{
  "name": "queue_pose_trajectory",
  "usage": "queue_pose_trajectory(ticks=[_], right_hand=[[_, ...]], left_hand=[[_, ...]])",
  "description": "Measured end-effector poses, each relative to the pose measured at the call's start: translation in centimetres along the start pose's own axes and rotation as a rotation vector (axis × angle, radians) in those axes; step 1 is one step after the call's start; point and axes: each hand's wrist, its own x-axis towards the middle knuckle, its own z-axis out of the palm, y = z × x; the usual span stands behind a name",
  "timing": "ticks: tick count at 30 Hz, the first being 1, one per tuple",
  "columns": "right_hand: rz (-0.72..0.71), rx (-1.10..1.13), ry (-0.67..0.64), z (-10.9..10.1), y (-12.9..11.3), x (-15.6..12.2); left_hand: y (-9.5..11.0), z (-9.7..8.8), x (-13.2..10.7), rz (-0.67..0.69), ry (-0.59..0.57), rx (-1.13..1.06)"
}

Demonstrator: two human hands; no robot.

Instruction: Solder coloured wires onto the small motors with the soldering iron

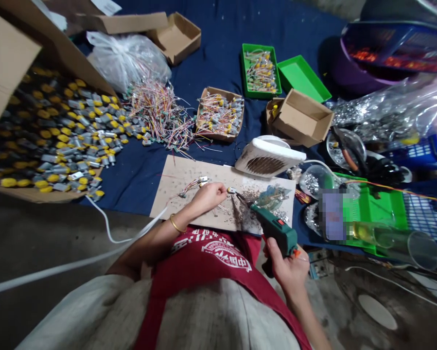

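Observation:
My left hand is closed over the work board, its fingertips pinching a small motor with a pale and yellow end. Wrapped round the handle of a green soldering gun is my right hand. The gun's dark tip points up and left and reaches the motor; whether it touches is too small to tell. Just left of my left hand, a motor with thin wires lies on the board. Dark specks and solder bits are scattered around the gun's tip.
A white vent fan stands at the board's back edge. A large carton spills many motors at left, beside a wire heap. Wired motors fill a small cardboard box and a green tray. A white cable crosses at left.

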Motion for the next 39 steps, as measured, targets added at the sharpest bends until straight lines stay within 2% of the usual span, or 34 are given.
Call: queue_pose_trajectory(ticks=[10,22,24,27,28,30,32,35,39], right_hand=[[0.064,0.03,0.01,0.0,0.3,-0.3],[0.106,0.017,0.013,-0.1,0.6,-0.6],[0.117,0.019,0.018,-0.3,0.8,-0.9],[0.164,0.0,0.041,-0.6,1.3,-1.3],[0.18,-0.003,0.05,-0.7,1.6,-1.4],[0.198,0.004,0.077,-0.6,2.1,-1.4],[0.205,0.03,0.089,-0.4,2.5,-1.4],[0.216,0.07,0.086,-0.1,2.8,-1.3],[0.175,0.073,0.108,-0.4,2.6,-1.4]], left_hand=[[-0.5,0.3,0.1,0.034,0.007,-0.038],[-0.1,-0.2,-0.2,0.033,-0.04,0.025],[-0.4,-0.9,-1.3,0.129,0.014,0.082],[-1.1,-2.1,-3.6,0.297,0.228,0.226],[-1.4,-2.3,-4.4,0.322,0.26,0.283],[-1.7,-2.4,-5.3,0.356,0.217,0.39],[-1.7,-2.1,-5.5,0.403,0.09,0.475],[-1.7,-1.3,-4.5,0.484,-0.066,0.569],[-1.7,-0.8,-3.2,0.533,-0.154,0.681]])
